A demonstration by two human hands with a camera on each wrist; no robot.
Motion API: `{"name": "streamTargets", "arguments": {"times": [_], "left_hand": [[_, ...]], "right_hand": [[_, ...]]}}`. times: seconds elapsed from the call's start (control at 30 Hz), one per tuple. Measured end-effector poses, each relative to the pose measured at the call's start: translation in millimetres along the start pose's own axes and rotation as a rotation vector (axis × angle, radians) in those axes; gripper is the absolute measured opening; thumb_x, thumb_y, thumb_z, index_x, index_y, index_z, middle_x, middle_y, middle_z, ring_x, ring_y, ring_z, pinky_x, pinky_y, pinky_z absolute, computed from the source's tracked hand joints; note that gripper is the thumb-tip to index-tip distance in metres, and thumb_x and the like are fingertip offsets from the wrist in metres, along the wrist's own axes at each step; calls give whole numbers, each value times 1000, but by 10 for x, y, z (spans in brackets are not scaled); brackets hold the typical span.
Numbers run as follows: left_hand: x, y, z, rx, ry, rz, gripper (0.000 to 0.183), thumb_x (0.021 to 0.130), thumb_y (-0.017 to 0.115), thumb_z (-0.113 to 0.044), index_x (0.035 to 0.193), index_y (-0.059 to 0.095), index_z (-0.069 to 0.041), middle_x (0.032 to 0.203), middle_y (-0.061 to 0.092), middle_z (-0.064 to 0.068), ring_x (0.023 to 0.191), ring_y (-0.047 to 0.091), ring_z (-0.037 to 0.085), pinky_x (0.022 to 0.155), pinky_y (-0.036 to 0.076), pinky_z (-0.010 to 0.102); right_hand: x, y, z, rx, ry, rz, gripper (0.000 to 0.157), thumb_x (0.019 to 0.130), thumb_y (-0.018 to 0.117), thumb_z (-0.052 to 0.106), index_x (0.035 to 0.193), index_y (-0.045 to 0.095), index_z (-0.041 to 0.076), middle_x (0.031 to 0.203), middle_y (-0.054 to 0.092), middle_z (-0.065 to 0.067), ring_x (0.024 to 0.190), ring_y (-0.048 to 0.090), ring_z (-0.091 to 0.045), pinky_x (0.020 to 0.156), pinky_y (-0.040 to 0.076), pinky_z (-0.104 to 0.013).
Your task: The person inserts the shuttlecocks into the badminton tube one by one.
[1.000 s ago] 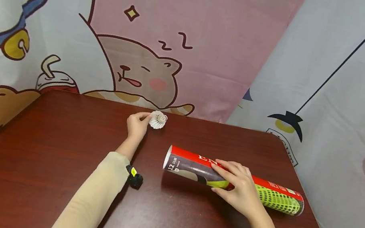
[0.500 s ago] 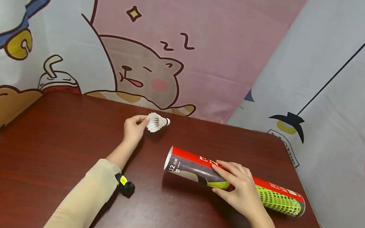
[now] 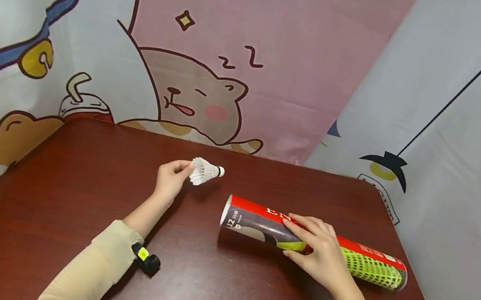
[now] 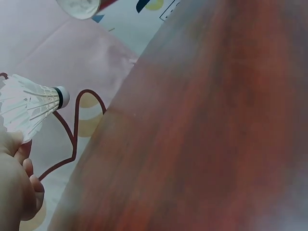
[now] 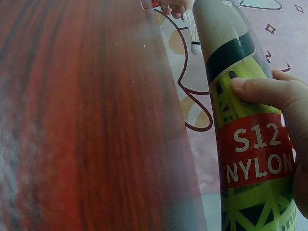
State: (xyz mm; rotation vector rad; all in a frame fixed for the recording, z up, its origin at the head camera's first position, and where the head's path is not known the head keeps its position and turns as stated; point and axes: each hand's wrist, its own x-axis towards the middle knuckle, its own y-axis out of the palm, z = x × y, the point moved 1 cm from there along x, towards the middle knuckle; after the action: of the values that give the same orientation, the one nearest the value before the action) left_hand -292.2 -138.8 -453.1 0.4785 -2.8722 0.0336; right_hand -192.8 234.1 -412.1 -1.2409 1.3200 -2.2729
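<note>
Shuttlecock [image 3: 206, 172] — white feathered skirt, white cork tip with a dark band — held clear of the table [image 3: 43, 201] by the left hand [image 3: 170, 178], whose fingers pinch the skirt's rim; the cork points toward 3 o'clock. Tube [image 3: 316, 242] lying on its side at 4 o'clock of the shuttlecock, near but apart from it: red band along the top, grey-black middle, yellow-green grid pattern toward the far end, with "S12 NYLON" legible in the right wrist view. Its open white-rimmed mouth faces 9 o'clock. Right hand [image 3: 319, 250] rests over the tube's middle, fingers curled across the top and thumb below — a holding grasp. Table edge runs just behind the shuttlecock at 12 o'clock, meeting a cartoon-printed curtain [image 3: 217, 60]; the tube's far end lies close to the right edge. Bare dark-red tabletop extends from 6 to 9 o'clock of both hands.
</note>
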Motion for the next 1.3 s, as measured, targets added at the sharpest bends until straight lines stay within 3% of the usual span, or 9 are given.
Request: {"name": "streamTargets", "arguments": {"times": [0.43,0.67,0.8,1.3], "left_hand": [[-247,-164,-180,-21,-38,95,18,89,67,-6,98,69,9,82,67,3,76,58,11,75,50,39],[-393,-203,-313,-5,-100,153,21,90,68,-9,101,68,9,83,67,1,79,58,10,77,49,33],[-474,-193,-322,1,-123,176,21,90,67,-8,102,68,9,84,67,0,82,58,11,79,48,36],[-710,-142,-305,1,-136,233,18,89,67,-7,99,69,7,84,68,0,85,59,14,76,46,28]], "right_hand": [[-7,3,3,6,-6,-6,75,61,91,20,130,62,19,130,58,-5,116,47,-24,90,33,-47],[-9,-3,1,3,-2,-5,75,61,91,20,130,62,19,130,57,-5,116,47,-25,90,33,-47],[-10,-7,-3,-2,-6,-4,76,61,91,19,130,62,19,131,57,-4,116,48,-25,90,33,-47],[0,-6,8,-7,-13,-15,76,60,91,16,130,62,20,129,58,-3,114,48,-25,88,33,-46]]}}
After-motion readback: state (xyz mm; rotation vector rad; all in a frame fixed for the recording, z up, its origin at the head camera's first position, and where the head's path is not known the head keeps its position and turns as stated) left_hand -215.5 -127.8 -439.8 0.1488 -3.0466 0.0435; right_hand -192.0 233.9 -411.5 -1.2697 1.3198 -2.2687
